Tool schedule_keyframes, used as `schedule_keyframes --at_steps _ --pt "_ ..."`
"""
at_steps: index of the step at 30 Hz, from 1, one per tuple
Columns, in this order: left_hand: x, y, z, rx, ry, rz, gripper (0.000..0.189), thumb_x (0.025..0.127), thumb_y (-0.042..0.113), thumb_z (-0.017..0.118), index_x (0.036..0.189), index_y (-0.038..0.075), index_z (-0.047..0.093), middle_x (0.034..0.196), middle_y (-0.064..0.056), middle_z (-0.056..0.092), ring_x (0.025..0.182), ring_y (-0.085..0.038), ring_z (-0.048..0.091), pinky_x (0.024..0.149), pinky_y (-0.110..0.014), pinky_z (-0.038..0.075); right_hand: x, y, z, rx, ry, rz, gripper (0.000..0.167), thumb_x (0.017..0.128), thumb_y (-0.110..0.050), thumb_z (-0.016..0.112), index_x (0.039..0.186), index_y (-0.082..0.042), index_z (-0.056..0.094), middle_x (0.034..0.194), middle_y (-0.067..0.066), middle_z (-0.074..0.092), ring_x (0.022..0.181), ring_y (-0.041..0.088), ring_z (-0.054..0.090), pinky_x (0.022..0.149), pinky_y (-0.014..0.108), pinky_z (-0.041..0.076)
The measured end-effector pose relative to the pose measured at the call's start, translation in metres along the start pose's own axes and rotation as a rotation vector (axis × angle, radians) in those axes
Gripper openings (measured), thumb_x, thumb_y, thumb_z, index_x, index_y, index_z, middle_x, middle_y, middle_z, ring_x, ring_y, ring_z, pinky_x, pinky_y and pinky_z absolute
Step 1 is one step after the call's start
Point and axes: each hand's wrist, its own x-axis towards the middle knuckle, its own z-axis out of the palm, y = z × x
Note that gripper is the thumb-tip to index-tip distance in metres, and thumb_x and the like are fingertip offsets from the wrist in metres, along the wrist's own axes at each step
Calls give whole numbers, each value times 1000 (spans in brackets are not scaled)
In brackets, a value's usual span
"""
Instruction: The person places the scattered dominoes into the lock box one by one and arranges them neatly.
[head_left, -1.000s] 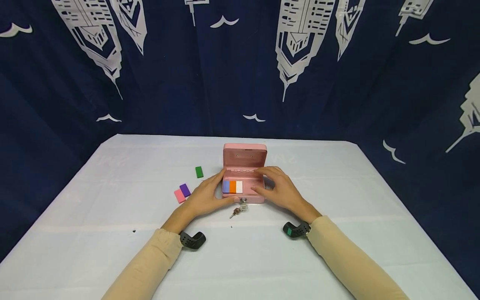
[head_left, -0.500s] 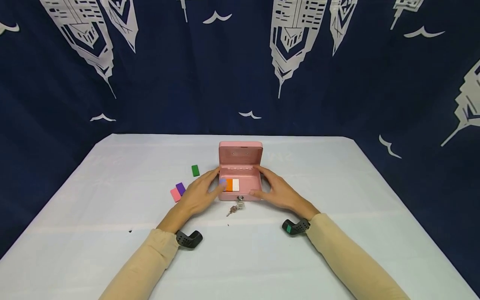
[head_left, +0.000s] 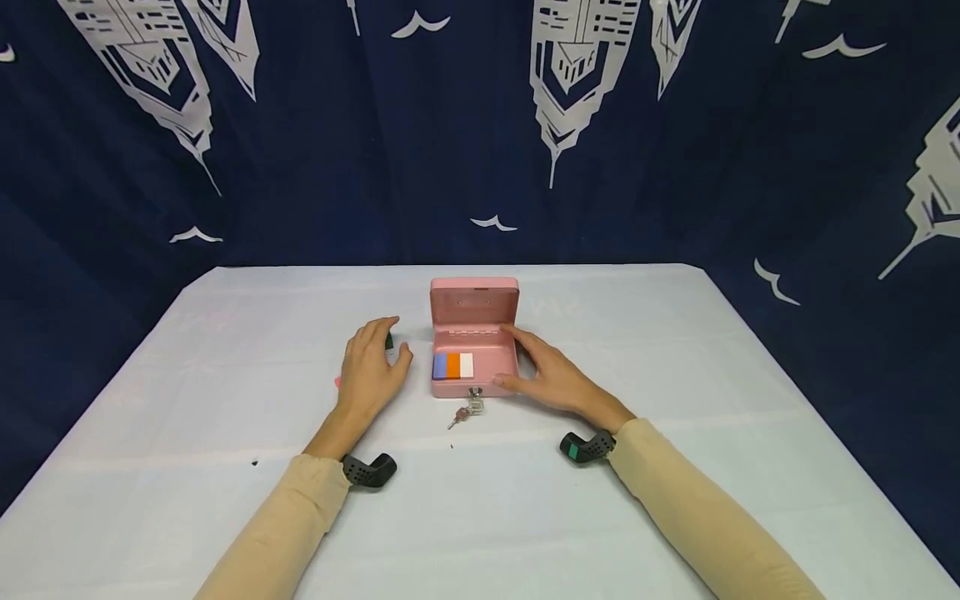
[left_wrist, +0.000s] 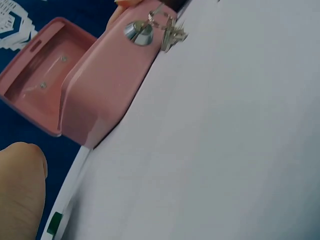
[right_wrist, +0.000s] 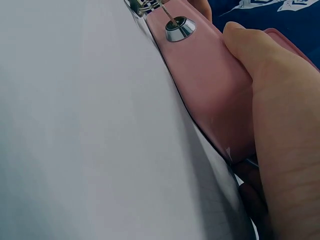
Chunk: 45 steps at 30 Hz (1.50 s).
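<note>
A pink metal cash box [head_left: 497, 367] stands on the table with its lid up. Inside it, at the left, blue, orange and white blocks [head_left: 453, 366] lie side by side. My right hand [head_left: 558, 379] grips the box's right side; its thumb [right_wrist: 250, 42] is on the front rim. Keys [left_wrist: 172, 35] hang from the front lock [left_wrist: 139, 33]. Left of the box, my left hand [head_left: 369, 371] hovers with parted, loosely bent fingers over a small green block [left_wrist: 54, 223], the thumb apart from it. The edge of a pink block [head_left: 337, 382] peeks out beside that hand, which hides the purple block.
The white table [head_left: 480, 517] carries a small dark speck [head_left: 254, 463] at the left front. Behind the table hangs a dark blue curtain [head_left: 337, 167] with white prints. Each wrist wears a black camera band [head_left: 369, 471].
My left hand has left the box's left side and moved left to the green block, covering the purple one. My right hand stays on the box. The head view has shifted slightly.
</note>
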Motion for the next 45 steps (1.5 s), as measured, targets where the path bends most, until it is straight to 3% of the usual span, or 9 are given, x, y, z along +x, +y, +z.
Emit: schedule_keyframes --at_steps 6,11,15,21,28,31,37,45 --pt "4 -14 -8 105 -42 -18 54 93 17 64 141 -5 55 140 -25 59 136 -41 48 119 -55 30 1 0 1 -5 0 12 93 91 -51 74 164 -18 28 167 10 33 153 32 33 122 53 31" --pt "5 -22 -12 159 -180 -73 61 98 23 61 149 -6 47 151 -25 51 145 -40 42 120 -56 29 1 0 1 -4 -9 16 93 91 -52 74 164 -18 28 167 11 33 153 32 33 122 54 31" --pt "4 -22 -12 200 -262 -65 55 101 28 57 146 -3 52 150 -24 53 145 -39 44 119 -57 32 2 -1 0 -1 -6 18 92 91 -51 75 164 -18 29 167 11 33 153 32 33 122 54 31" --pt "4 -20 -13 170 -192 -3 40 98 21 68 129 -4 67 134 -23 66 133 -40 56 110 -58 41 2 -3 0 3 -12 29 92 92 -50 75 164 -17 28 168 11 32 154 32 31 123 53 30" --pt "3 -17 -12 148 -96 66 45 91 23 76 125 -6 69 124 -23 70 122 -41 60 103 -56 46 2 -2 0 12 -10 16 91 92 -47 75 164 -17 28 167 11 32 154 32 31 124 52 29" --pt "3 -15 -12 88 -70 69 47 90 22 77 126 -6 68 124 -22 69 119 -40 61 103 -53 47 2 -2 1 11 -10 20 91 92 -48 74 164 -18 28 167 11 32 154 32 31 124 53 29" --pt "1 -12 -8 -74 -57 11 49 90 23 78 129 -4 67 123 -19 64 109 -35 63 96 -50 53 2 -1 0 16 -8 18 91 92 -48 75 164 -16 28 167 12 32 154 33 31 123 54 29" --pt "0 -8 -7 -147 -23 103 44 86 20 81 124 -1 70 118 -13 65 110 -31 64 93 -47 55 2 -1 0 19 -3 8 91 92 -47 75 163 -14 29 167 12 33 154 33 31 123 54 29"
